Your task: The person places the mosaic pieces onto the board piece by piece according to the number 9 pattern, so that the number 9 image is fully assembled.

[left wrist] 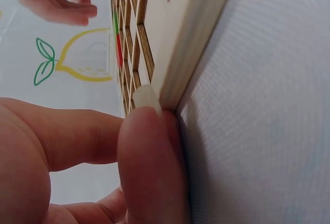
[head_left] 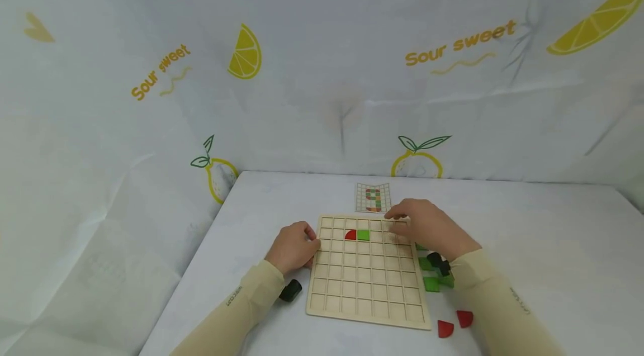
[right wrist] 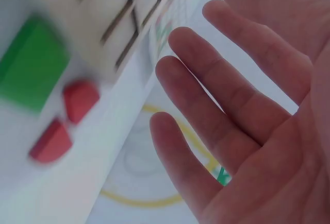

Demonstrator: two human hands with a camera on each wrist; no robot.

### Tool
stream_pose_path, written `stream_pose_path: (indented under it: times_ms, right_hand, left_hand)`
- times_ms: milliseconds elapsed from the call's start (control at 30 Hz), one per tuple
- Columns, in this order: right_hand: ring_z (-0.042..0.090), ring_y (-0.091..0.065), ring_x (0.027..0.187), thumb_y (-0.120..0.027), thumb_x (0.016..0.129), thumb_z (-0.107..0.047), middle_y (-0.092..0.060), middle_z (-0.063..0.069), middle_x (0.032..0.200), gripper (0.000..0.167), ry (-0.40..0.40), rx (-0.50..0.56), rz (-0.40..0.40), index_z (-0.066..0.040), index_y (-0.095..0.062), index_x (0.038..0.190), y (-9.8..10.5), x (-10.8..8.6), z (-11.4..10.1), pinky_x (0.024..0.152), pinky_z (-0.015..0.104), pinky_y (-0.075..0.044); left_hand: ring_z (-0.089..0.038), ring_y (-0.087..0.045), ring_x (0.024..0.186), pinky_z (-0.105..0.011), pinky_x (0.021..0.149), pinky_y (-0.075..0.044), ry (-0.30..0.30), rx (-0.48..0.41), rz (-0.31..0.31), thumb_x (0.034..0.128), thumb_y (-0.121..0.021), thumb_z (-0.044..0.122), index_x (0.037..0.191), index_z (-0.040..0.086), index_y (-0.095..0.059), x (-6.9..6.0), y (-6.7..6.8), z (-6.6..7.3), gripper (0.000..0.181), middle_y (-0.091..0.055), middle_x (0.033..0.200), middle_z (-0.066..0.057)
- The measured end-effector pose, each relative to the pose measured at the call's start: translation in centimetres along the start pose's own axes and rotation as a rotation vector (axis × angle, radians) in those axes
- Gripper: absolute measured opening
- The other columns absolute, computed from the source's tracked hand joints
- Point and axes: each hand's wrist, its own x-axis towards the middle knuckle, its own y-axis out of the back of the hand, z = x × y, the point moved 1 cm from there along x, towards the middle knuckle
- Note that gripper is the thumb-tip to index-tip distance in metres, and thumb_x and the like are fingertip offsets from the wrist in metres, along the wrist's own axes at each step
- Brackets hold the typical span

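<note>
A pale wooden grid board (head_left: pixel 369 283) lies on the table. In its upper rows a red quarter-circle tile (head_left: pixel 350 235) sits beside a green square tile (head_left: pixel 363 235). My left hand (head_left: pixel 294 247) holds the board's left edge; in the left wrist view the thumb (left wrist: pixel 149 157) presses against that wooden edge, with another fingertip partly hidden behind it. Over the board's far right corner hovers my right hand (head_left: pixel 430 226). Its fingers (right wrist: pixel 191 100) are spread and hold nothing in the right wrist view.
Beyond the board lies a pattern card (head_left: pixel 372 198) with a coloured grid. Several green square tiles (head_left: pixel 431 284) lie right of the board, partly under the right wrist. Two red quarter-circle tiles (head_left: pixel 445 328) are nearer the front. A lemon-print cloth (head_left: pixel 302 121) hangs behind the table.
</note>
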Motion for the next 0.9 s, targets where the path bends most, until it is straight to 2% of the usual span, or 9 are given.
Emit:
stream_pose_path:
  times_ms: [267, 400, 667, 900]
  right_hand:
    - [0.033, -0.065, 0.119, -0.076, 0.100, -0.030, -0.074, 0.010, 0.126, 0.031, -0.120, -0.039, 0.022, -0.016, -0.078, 0.127, 2.1, -2.2, 4.8, 0.102, 0.059, -0.055]
    - [0.034, -0.065, 0.114, -0.076, 0.098, -0.025, -0.074, 0.013, 0.122, 0.031, -0.134, -0.051, 0.026, -0.012, -0.078, 0.125, 2.5, -3.1, 6.4, 0.100, 0.060, -0.055]
    - [0.033, -0.063, 0.114, -0.079, 0.096, -0.021, -0.073, 0.013, 0.123, 0.033, -0.136, -0.048, 0.019, -0.011, -0.077, 0.128, 1.9, -2.6, 7.1, 0.103, 0.059, -0.055]
    - [0.029, -0.061, 0.107, -0.081, 0.094, -0.022, -0.070, 0.009, 0.116, 0.031, -0.147, -0.073, 0.034, -0.014, -0.079, 0.123, 1.4, -2.3, 7.2, 0.098, 0.055, -0.057]
  left_hand:
    - [-0.014, -0.067, 0.055, -0.026, 0.059, -0.046, 0.035, 0.002, 0.000, 0.1017, -0.068, 0.019, 0.100, 0.010, -0.065, 0.2, -0.1, 0.0, 0.010, -0.069, 0.064, -0.003]
    - [-0.014, -0.067, 0.055, -0.026, 0.059, -0.046, 0.033, -0.004, -0.004, 0.1016, -0.068, 0.019, 0.101, 0.010, -0.065, 0.3, -0.1, 0.1, 0.010, -0.068, 0.064, -0.003]
    - [-0.014, -0.067, 0.055, -0.027, 0.059, -0.046, 0.031, 0.006, 0.002, 0.1014, -0.068, 0.020, 0.102, 0.010, -0.066, 0.4, 0.0, -0.4, 0.011, -0.068, 0.062, -0.002]
    - [-0.014, -0.067, 0.055, -0.028, 0.060, -0.047, 0.019, -0.003, -0.012, 0.1012, -0.068, 0.021, 0.102, 0.010, -0.066, 0.5, -0.3, -0.4, 0.011, -0.068, 0.061, -0.001]
